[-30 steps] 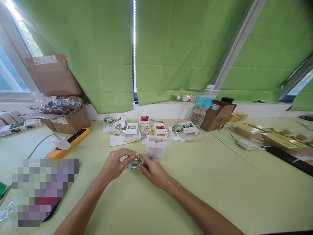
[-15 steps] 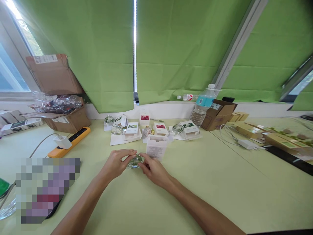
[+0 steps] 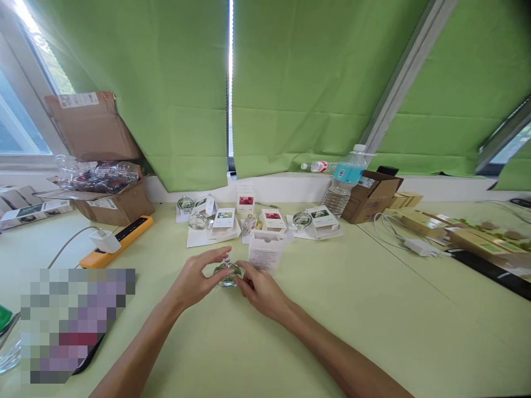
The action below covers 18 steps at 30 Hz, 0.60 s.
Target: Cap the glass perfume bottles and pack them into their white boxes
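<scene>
A small round glass bottle (image 3: 227,273) with a little stopper on top stands on the pale green table (image 3: 373,309) between my two hands. My left hand (image 3: 194,279) curves round its left side, fingers wrapped over the top. My right hand (image 3: 259,287) pinches its right side with the fingertips. Just behind the bottle stands an open white carton (image 3: 265,251) with printed text.
Several small boxes and round glass bottles lie on white cards (image 3: 211,235) farther back. A water bottle (image 3: 342,185) and cardboard box (image 3: 371,196) stand at the right, a yellow power strip (image 3: 118,240) and carton of plastic (image 3: 103,188) at the left. Cables and flat boxes (image 3: 456,232) line the right edge.
My left fingers have lifted a little, so the bottle's top and stopper now show. Both hands stay at the bottle in about the same spot.
</scene>
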Motion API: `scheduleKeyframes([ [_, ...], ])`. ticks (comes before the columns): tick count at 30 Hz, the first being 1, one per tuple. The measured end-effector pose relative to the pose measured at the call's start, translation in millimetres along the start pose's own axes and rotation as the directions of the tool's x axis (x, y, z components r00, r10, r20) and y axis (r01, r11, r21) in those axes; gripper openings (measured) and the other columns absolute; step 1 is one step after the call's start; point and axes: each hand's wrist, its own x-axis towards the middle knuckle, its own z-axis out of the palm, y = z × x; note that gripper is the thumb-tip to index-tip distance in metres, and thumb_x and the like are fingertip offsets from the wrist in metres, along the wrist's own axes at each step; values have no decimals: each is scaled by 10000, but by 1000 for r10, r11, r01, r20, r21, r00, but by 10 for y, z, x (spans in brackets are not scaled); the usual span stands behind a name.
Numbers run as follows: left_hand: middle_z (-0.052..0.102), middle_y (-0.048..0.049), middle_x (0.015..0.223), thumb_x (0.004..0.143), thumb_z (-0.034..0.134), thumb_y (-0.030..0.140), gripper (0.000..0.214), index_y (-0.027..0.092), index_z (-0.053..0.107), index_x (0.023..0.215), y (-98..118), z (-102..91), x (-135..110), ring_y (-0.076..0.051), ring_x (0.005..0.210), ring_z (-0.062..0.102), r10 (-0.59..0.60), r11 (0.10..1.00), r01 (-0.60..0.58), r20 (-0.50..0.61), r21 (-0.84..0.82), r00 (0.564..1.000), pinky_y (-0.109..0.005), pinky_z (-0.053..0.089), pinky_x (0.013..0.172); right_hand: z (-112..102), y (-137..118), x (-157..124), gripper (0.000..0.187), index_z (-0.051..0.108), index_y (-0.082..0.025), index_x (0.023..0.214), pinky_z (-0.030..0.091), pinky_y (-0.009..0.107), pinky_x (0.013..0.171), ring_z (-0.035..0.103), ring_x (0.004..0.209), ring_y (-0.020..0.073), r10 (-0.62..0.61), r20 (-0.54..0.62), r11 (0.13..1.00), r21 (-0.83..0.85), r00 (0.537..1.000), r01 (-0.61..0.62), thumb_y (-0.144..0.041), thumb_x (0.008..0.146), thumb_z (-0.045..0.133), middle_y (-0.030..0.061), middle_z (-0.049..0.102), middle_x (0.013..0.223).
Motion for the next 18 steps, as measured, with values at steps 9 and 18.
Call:
scheduleKeyframes([
  [9, 715, -64, 1073, 892, 439, 535, 437, 217, 607, 1141, -232, -431, 69, -211, 978, 674, -301, 935, 336, -245, 115, 921, -325, 513, 871, -7, -10, 0, 334, 468, -230, 1272, 388, 244, 586, 569, 603, 160, 0, 15, 1000, 6, 1000, -1, -340, 959, 432, -14, 646, 696],
  [18, 715, -85, 1010, 727, 631, 493, 432, 241, 677, 1075, -455, -543, -59, -267, 890, 668, -344, 900, 313, 52, 302, 938, -341, 516, 745, -6, -11, -5, 337, 469, -231, 1277, 395, 243, 595, 568, 606, 155, 5, 18, 1000, 0, 1000, -5, -341, 960, 431, -17, 642, 701],
])
